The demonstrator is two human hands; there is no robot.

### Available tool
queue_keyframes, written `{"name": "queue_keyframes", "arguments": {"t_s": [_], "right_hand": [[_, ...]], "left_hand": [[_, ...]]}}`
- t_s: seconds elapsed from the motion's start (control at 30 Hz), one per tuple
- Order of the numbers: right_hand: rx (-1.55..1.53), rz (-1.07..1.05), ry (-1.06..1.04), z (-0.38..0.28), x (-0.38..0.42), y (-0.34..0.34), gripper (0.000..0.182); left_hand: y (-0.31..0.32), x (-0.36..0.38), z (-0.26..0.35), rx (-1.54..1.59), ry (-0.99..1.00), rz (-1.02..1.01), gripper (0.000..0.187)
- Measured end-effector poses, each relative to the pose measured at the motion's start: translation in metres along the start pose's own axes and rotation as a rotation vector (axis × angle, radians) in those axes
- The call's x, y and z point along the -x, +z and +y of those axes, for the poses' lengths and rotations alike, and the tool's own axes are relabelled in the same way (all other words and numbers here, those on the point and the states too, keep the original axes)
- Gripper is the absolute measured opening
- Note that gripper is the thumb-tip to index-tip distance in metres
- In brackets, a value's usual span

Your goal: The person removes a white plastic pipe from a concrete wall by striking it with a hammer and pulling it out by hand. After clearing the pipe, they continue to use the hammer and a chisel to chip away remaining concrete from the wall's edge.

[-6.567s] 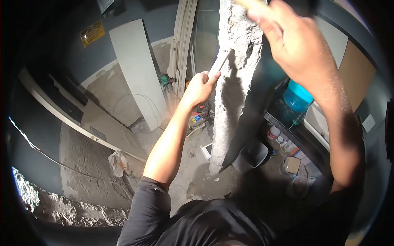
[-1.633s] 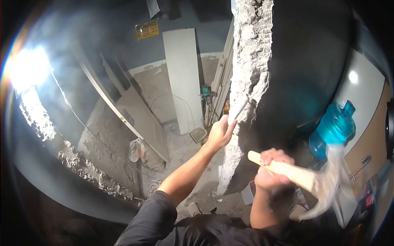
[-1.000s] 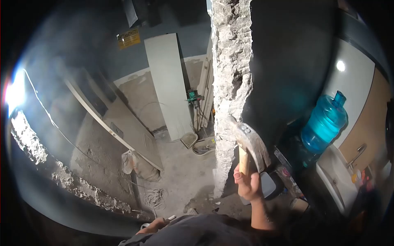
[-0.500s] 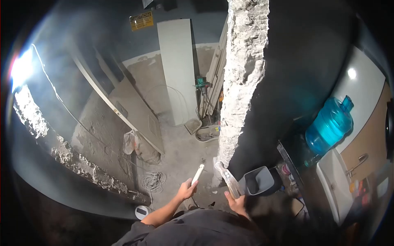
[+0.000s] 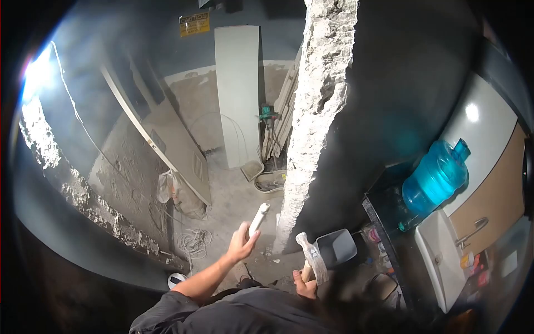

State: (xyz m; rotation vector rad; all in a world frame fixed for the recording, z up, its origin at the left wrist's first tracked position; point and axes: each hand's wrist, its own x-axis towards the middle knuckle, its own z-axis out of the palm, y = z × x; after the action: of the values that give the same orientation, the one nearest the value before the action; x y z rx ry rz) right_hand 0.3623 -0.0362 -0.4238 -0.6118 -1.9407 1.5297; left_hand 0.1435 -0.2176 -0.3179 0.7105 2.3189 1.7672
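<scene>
My left hand (image 5: 241, 244) is closed around a short, straight, whitish bar (image 5: 258, 219) that points up and away from me. Its exact kind is hard to make out. My right hand (image 5: 305, 285) grips a claw hammer (image 5: 313, 258) by its handle, close below the head, which looks dusty and pale. In front of both hands rises the rough, broken white edge of a wall (image 5: 320, 106). Neither the bar nor the hammer touches it; the bar's tip is just left of its lower part.
A grey bin (image 5: 337, 248) stands right of the hammer, near a white sink (image 5: 443, 261) and a blue water jug (image 5: 435, 177). Coiled cord (image 5: 194, 242) lies on the floor at left. A leaning door (image 5: 172, 145), a pale panel (image 5: 238, 94) and a green power tool (image 5: 268, 114) are farther back.
The hammer has dropped back from the wall edge toward my body, its head now upright and nearer my hand. The bar has lifted slightly away from me. My view has shifted a little.
</scene>
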Motion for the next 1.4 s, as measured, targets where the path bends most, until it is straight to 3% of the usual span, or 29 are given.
{"name": "queue_keyframes", "arguments": {"t_s": [0.03,0.17,0.2,0.23,0.27,0.3,0.37,0.47,0.5,0.77,0.83,1.13,1.27,1.37,1.4], "right_hand": [[0.015,-0.013,0.035,-0.01,-0.002,-0.002,0.027],[0.013,-0.012,-0.033,-0.037,-0.017,-0.002,0.026],[0.083,-0.013,-0.217,-0.033,-0.025,-0.002,0.027],[0.085,-0.008,-0.244,-0.045,-0.029,-0.004,0.023],[0.023,-0.008,-0.28,-0.058,-0.032,-0.005,0.022],[-0.04,-0.006,-0.318,-0.074,-0.035,-0.005,0.02],[-0.243,-0.046,-0.3,-0.107,-0.035,-0.001,0.02],[-0.228,-0.024,-0.451,-0.114,-0.034,0.008,0.02],[-0.233,0.0,-0.442,-0.128,-0.033,0.014,0.02],[-0.419,0.188,-0.469,-0.207,-0.05,0.058,0.032],[-0.353,0.146,-0.438,-0.224,-0.055,0.051,0.032],[-0.231,0.241,-0.509,-0.266,-0.064,0.07,0.027],[-0.225,0.246,-0.521,-0.266,-0.069,0.086,0.026],[-0.201,0.296,-0.511,-0.281,-0.078,0.099,0.031],[-0.242,0.384,-0.592,-0.285,-0.082,0.105,0.036]], "left_hand": [[-0.005,-0.018,0.012,-0.089,0.253,0.048,0.029],[-0.027,-0.08,0.119,-0.219,0.551,0.051,0.036],[-0.029,-0.1,0.133,-0.261,0.682,0.055,0.037],[-0.032,-0.114,0.152,-0.334,0.754,0.041,0.038],[-0.036,-0.122,0.173,-0.385,0.661,-0.049,0.038],[-0.033,-0.136,0.181,-0.359,0.776,-0.03,0.038],[-0.031,-0.155,0.2,-0.371,0.774,-0.074,0.037],[-0.024,-0.173,0.214,-0.258,0.772,-0.105,0.034],[-0.021,-0.179,0.213,-0.224,0.873,-0.079,0.035],[-0.048,-0.206,0.228,-0.194,0.713,-0.247,0.029],[-0.047,-0.212,0.229,-0.125,0.845,-0.232,0.029],[-0.053,-0.229,0.205,-0.103,0.893,-0.133,0.027],[-0.059,-0.245,0.201,-0.068,0.876,-0.19,0.027],[-0.061,-0.25,0.201,-0.051,0.854,-0.212,0.028],[-0.061,-0.252,0.202,-0.056,0.86,-0.21,0.029]]}}
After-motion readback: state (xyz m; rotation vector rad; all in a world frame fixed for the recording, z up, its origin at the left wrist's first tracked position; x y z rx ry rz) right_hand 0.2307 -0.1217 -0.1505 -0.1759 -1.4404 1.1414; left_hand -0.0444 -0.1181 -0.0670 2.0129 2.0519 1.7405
